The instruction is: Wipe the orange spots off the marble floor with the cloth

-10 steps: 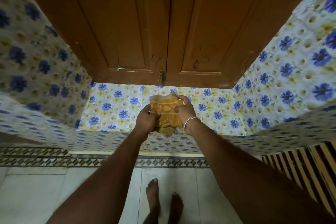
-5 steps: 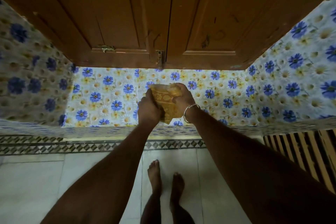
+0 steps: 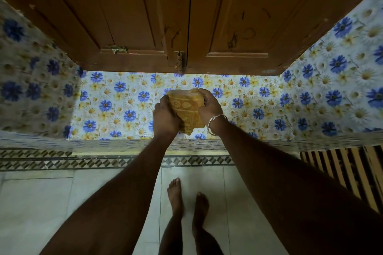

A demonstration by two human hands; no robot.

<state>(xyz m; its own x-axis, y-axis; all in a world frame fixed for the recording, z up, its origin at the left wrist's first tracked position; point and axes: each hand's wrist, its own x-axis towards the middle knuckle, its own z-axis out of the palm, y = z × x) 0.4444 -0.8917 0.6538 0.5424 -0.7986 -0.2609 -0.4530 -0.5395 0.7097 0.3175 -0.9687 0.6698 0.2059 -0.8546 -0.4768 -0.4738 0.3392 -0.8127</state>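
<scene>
A yellow-orange patterned cloth [image 3: 187, 107] is bunched between both hands, held in the air over a shelf lined with blue-and-yellow flower paper. My left hand [image 3: 164, 117] grips its left side and my right hand [image 3: 210, 105], with a silver bangle at the wrist, grips its right side. The pale marble floor [image 3: 41, 203] lies below, where I see my bare feet. No orange spots show on the visible floor.
Closed brown wooden cupboard doors [image 3: 186, 16] stand above the flower-lined shelf [image 3: 116, 109]. A patterned tile border [image 3: 62, 161] runs along the floor's edge. A slatted wooden rack [image 3: 352, 172] is at the right. My feet [image 3: 186, 198] stand on the floor near the middle.
The view has tilted down a little, so the doors fill more of the frame. Both hands have kept the cloth and bunched it tighter between them.
</scene>
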